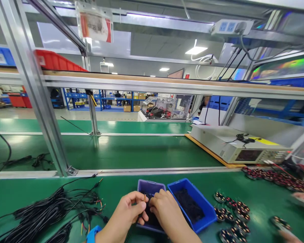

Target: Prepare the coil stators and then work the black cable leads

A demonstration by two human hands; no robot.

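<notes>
Left hand (128, 211) fingers pinching thin wire (145, 198) (orange-tipped), right hand (164, 209) fingers curled — grip hidden

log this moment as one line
left hand: pinching small wire | right hand: fingers at same wire, grip unclear | under hands: purple bin | beside: blue bin, black cables, coils

Tiny orange-tipped dark piece (145, 198) just above open, part-filled purple bin (152, 186)
</notes>
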